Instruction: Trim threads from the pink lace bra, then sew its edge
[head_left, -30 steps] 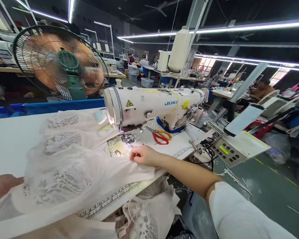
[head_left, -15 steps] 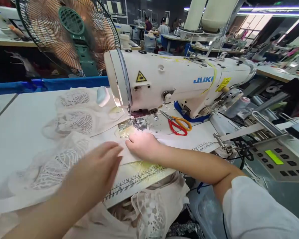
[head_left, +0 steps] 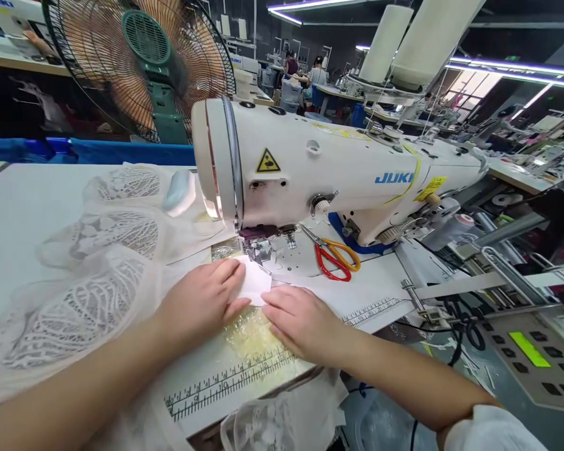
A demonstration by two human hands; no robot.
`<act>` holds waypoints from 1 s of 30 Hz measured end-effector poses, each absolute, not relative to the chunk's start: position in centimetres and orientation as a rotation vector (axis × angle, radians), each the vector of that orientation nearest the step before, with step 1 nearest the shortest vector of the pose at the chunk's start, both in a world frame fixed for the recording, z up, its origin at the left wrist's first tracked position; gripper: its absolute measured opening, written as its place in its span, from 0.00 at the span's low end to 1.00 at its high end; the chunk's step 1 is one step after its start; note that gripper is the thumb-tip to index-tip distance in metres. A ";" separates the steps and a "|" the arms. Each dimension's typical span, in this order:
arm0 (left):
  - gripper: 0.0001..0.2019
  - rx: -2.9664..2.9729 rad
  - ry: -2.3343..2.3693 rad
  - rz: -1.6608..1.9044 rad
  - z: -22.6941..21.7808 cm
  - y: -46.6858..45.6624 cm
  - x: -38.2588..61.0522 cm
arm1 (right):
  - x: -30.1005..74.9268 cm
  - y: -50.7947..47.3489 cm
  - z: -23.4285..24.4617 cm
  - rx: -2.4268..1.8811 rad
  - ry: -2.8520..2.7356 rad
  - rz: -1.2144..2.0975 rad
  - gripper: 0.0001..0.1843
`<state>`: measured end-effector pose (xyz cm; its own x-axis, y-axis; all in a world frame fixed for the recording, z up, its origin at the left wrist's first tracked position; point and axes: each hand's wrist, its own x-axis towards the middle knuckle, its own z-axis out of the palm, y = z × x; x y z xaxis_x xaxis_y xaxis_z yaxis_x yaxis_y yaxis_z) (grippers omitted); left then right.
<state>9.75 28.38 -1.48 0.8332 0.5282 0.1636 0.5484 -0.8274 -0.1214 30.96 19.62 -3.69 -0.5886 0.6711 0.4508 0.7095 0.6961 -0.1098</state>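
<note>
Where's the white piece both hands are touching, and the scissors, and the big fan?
White piece [head_left: 254, 283], head view: its bare middle.
Scissors [head_left: 323, 243], head view: where blades meet handles.
Fan [head_left: 145, 37], head view: its green hub.

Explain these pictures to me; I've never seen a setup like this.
No robot here: one camera on a person's head looks forward and down at their bare hands. In front is a white sewing machine. Near its needle area, the left hand appears to hold a small white piece, probably fabric, while the right hand touches its corner. Scissors with red and orange handles lie to the right of the needle area. Pale lacy garments spread across the left of the white table.
</note>
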 end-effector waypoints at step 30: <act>0.12 -2.820 -0.990 -0.143 -1.3 28.6 10.4 | 28.4 19.3 -3.3 -1.036 -2.396 0.096 0.12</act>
<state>10.43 28.65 -1.32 0.7779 0.6129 0.1388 0.6271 -0.7712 -0.1094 28.45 19.32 -3.31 -0.5700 0.6965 0.4358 0.6594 0.7042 -0.2631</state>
